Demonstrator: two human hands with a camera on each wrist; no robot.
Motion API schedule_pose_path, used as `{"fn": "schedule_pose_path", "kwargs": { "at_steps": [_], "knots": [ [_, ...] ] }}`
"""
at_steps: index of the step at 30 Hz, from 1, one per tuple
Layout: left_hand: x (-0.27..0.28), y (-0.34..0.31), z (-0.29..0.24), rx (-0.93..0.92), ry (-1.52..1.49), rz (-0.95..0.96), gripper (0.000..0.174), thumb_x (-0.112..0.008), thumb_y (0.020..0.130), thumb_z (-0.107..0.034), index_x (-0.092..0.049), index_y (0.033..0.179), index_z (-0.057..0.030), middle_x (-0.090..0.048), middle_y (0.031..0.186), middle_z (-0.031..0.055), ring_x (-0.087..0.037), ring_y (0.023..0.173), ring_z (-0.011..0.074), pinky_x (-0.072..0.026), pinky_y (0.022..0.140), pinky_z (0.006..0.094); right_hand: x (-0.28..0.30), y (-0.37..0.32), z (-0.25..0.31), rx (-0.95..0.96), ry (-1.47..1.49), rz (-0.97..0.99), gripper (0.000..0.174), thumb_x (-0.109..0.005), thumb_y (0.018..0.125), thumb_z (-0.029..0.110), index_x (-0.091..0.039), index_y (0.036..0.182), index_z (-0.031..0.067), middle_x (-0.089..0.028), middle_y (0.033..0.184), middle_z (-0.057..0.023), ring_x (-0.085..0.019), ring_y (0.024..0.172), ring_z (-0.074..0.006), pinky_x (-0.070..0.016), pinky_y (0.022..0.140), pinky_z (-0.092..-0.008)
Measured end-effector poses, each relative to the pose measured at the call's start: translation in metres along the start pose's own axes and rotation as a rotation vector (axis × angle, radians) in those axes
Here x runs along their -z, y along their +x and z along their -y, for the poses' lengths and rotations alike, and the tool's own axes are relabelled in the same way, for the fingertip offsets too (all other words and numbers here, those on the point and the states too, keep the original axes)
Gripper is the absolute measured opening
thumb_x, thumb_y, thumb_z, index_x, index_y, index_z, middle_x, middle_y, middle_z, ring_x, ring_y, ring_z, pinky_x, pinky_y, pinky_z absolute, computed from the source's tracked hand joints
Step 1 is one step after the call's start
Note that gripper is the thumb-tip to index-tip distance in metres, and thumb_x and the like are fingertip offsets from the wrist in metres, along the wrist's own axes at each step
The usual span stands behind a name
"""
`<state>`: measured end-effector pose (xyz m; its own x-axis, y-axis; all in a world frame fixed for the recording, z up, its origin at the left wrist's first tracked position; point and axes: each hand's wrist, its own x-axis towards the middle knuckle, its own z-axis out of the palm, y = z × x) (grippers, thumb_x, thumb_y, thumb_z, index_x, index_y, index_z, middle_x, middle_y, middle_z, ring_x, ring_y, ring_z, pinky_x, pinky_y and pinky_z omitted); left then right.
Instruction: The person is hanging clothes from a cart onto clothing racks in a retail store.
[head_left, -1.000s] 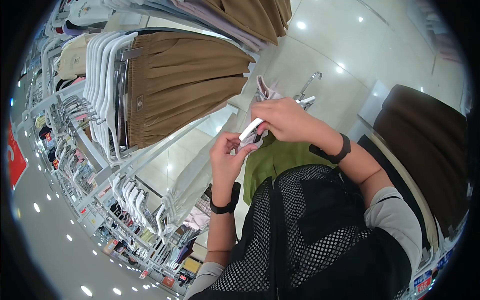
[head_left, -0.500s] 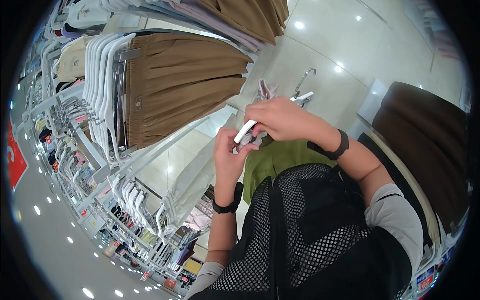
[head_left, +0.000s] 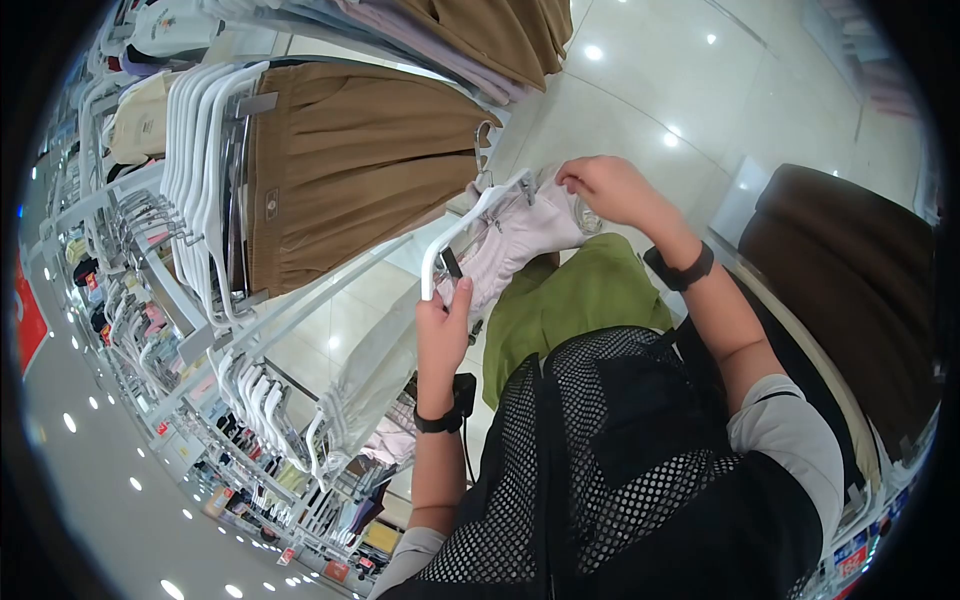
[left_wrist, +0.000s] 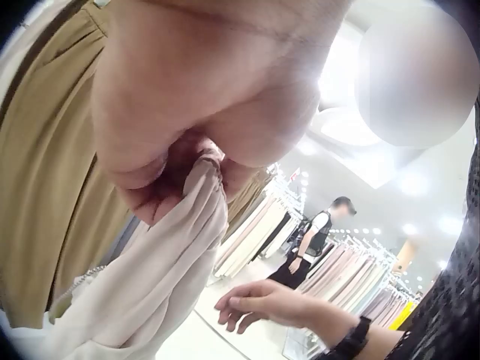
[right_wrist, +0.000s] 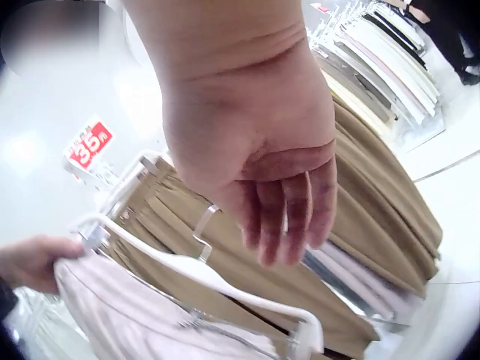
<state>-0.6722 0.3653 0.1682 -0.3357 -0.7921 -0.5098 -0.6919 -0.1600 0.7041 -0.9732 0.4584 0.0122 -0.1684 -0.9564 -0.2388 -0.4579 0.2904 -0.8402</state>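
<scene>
In the head view, my left hand [head_left: 443, 325] grips the near end of a white clip hanger [head_left: 437, 245] together with a pale pink garment [head_left: 510, 240]. The garment has a gathered waistband and hangs along the hanger. Seen from the left wrist, its cloth [left_wrist: 161, 262] bunches up into my curled fingers. A metal hook [right_wrist: 202, 232] rises from the hanger's middle. My right hand [head_left: 615, 190] is by the far end of the garment. From the right wrist, the fingers [right_wrist: 296, 210] bend loosely above the hanger, with nothing in them.
Brown pants [head_left: 360, 170] hang on a rack to the left, beside a row of white hangers [head_left: 205, 150]. Green cloth [head_left: 570, 300] lies below my hands. Dark brown clothing [head_left: 840, 270] hangs on the right. A person [left_wrist: 307, 244] stands among racks farther off.
My right hand has let go of the hanger and moved away to the right. The hanger has swung round, its hook now toward the brown pants, while my left hand keeps its end.
</scene>
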Motion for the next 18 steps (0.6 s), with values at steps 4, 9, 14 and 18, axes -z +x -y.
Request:
{"fn": "schedule_pose_path", "kwargs": {
  "at_steps": [4,9,14,18],
  "knots": [
    [0.012,-0.032,-0.027,-0.098,-0.055,-0.067,0.033,-0.065,0.103,-0.02,-0.067,0.122,0.0074,-0.068,0.092,0.0006,-0.058,0.08,0.0073,-0.049,0.071,0.027,-0.027,0.013,-0.057,-0.247,-0.179,0.181,0.02,-0.059,0.097,0.017,-0.072,0.108,0.0057,-0.075,0.101,-0.017,-0.07,0.097,-0.0373,-0.0554,0.085,-0.0464],
    [0.031,-0.069,-0.062,-0.16,-0.298,-0.015,0.041,-0.059,0.104,-0.016,-0.058,0.138,0.0072,-0.066,0.131,0.0137,-0.06,0.12,0.0187,-0.0436,0.109,0.0363,-0.071,0.054,-0.069,-0.016,0.384,0.044,0.043,-0.065,0.099,0.026,-0.06,0.139,0.0088,-0.066,0.135,-0.0101,-0.062,0.124,-0.0262,-0.049,0.105,-0.0404],
    [0.052,-0.075,-0.065,-0.285,-0.329,0.011,0.044,-0.063,0.103,-0.029,-0.062,0.129,0.0067,-0.065,0.132,0.0188,-0.062,0.116,0.0234,-0.0468,0.105,0.0406,-0.058,0.098,0.001,0.14,0.906,0.209,0.062,-0.064,0.104,0.031,-0.042,0.158,0.0098,-0.057,0.15,-0.0065,-0.049,0.138,-0.0193,-0.038,0.116,-0.0351],
    [0.064,-0.072,-0.048,-0.315,-0.38,0.004,0.057,-0.058,0.106,-0.032,-0.05,0.139,0.0142,-0.063,0.131,0.0209,-0.064,0.118,0.025,-0.0468,0.107,0.0406,-0.06,0.104,0.007,0.229,1.165,0.357,0.068,-0.063,0.104,0.037,-0.038,0.159,0.007,-0.059,0.145,-0.0079,-0.052,0.132,-0.0158,-0.0431,0.109,-0.0318]
  ]
}}
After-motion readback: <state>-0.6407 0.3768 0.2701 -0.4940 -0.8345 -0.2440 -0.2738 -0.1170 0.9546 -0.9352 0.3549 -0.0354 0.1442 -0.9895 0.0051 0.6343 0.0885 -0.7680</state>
